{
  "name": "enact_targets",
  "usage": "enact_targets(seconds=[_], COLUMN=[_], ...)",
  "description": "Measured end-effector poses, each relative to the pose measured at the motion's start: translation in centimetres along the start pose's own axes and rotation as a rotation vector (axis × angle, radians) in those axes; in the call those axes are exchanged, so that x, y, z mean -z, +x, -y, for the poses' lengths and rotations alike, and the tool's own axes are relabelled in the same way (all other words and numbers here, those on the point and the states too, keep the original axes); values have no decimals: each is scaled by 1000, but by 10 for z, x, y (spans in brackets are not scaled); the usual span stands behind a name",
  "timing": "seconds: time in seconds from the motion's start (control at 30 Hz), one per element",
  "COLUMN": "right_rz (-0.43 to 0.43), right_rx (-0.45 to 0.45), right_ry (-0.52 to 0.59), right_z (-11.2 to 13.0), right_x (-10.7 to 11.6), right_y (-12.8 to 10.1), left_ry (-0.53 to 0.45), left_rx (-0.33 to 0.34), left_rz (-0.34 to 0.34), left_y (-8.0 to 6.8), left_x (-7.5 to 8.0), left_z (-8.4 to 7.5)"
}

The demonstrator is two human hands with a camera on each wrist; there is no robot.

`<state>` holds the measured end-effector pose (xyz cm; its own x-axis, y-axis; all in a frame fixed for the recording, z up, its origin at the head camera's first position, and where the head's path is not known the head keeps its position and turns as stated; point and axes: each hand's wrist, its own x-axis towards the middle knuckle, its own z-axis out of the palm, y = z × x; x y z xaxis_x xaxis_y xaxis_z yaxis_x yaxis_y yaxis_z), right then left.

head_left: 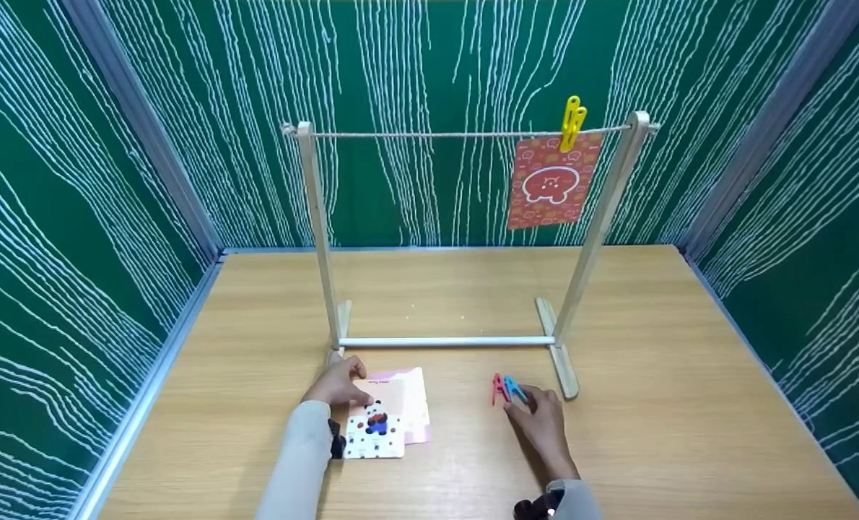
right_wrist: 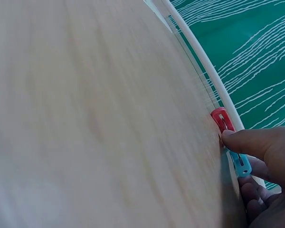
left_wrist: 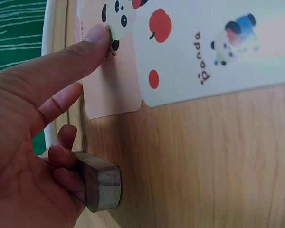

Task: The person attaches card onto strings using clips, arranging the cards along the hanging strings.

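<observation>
Head view looks down toward 12 o'clock at the table (head_left: 473,289); wrist views sit close (sharing its woodgrain).

Left hand (head_left: 338,385) lay low and forward, thumb (left_wrist: 71,59) extended straight and pressing down, remaining fingers loosely curled. Right hand (head_left: 538,419) reached forward, palm down, fingertips (right_wrist: 240,142) bent and touching down. Both forearms in pale sleeves.

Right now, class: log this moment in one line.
left hand: presses panda card | right hand: touches red peg, blue peg | table
</observation>
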<state>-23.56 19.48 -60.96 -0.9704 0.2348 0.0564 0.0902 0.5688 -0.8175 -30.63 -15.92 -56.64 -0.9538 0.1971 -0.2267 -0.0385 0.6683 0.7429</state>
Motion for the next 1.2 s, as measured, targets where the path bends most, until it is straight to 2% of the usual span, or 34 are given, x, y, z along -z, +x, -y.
enact_targets(seconds=[0.17, 0.4, 0.5, 0.73, 1.0, 1.2], right_rz=[2, -5, 2, -16, -24, -30], right_rx=[-4, -4, -7, 9, -25, -50], right_ry=[5, -1, 2, 22, 41, 56], right_z=[0, 0, 0, -2, -2, -1], right_x=[0, -2, -2, -1, -1, 1], right_y=[0, 0, 1, 0, -1, -1], left_ry=[0, 0, 4, 50, 84, 50], left_rx=[34, 49, 46, -5, 72, 112], left_rz=[0, -2, -3, -4, 22, 39], left_y=[1, 0, 0, 0, 3, 3], left_x=[0, 0, 0, 1, 1, 5], left_z=[-1, -2, -2, -1, -3, -3])
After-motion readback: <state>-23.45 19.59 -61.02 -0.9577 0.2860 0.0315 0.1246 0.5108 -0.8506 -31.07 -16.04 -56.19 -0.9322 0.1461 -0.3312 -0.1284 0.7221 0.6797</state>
